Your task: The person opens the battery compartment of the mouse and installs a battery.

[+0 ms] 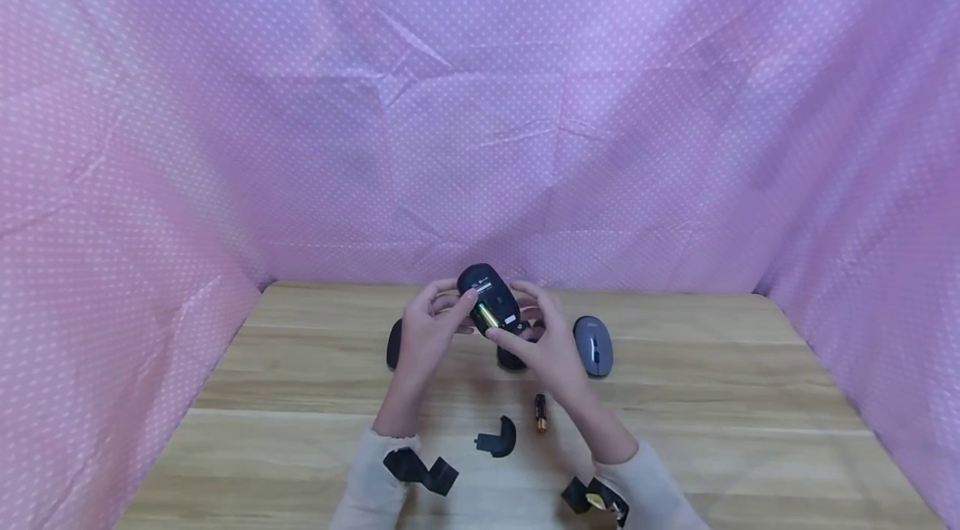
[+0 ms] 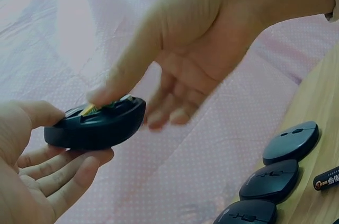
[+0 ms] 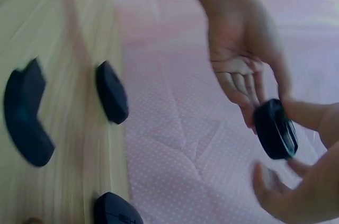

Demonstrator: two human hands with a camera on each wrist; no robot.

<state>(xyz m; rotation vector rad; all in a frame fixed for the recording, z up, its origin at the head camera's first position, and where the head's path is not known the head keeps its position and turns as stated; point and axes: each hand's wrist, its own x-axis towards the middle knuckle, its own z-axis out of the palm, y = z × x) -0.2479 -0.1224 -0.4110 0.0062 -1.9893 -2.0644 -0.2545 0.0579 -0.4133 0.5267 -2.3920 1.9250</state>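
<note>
My left hand (image 1: 426, 330) and right hand (image 1: 551, 347) hold a black computer mouse (image 1: 481, 272) between them, above the far part of the table. Its underside faces up, with the battery compartment uncovered. A yellow-green battery (image 1: 487, 315) shows inside it. In the left wrist view, my left hand (image 2: 32, 166) supports one end of the mouse (image 2: 95, 134), thumb above and fingers below. The right thumb (image 2: 106, 94) rests on the battery area at the other end. A black mouse cover (image 1: 498, 438) lies near my forearms, with a black-and-copper battery (image 1: 541, 413) to its right.
Several inches beyond the battery, a grey-blue mouse (image 1: 593, 345) sits to the right. Two dark mice lie farther left: one (image 1: 512, 359) partly behind my right hand, another (image 1: 393, 344) beside my left hand. A pink dotted cloth (image 1: 480, 138) hangs around the wooden table (image 1: 300, 397).
</note>
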